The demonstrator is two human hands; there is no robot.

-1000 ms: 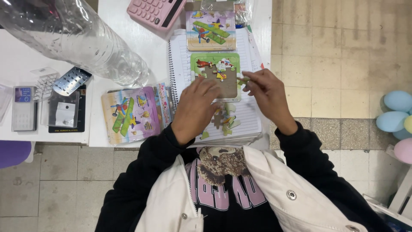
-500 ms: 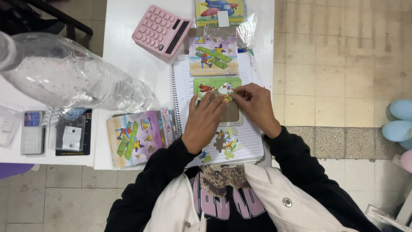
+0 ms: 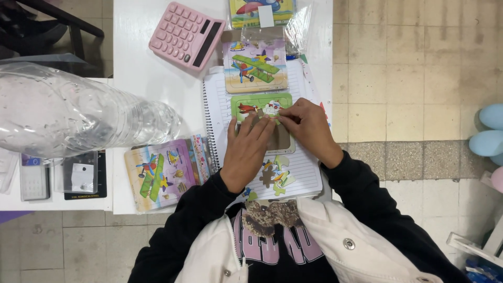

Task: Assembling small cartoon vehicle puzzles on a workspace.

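A small green-framed jigsaw tray lies on a spiral notebook; its top row shows a red and white plane picture, and the lower part is bare brown board. My left hand rests flat on the tray's lower left. My right hand pinches a puzzle piece at the tray's upper right edge of the filled row. Several loose pieces lie on the notebook just below the tray.
A finished plane puzzle in a clear wrapper lies above the tray, another wrapped puzzle beyond it. A pink calculator sits top left. A stack of wrapped puzzles and a clear plastic bottle are at left. Tiled floor to the right.
The view shifted so the table sits lower in frame. My right hand carried a piece from the tray's right side onto the top row; my left hand slid to the tray's lower left.
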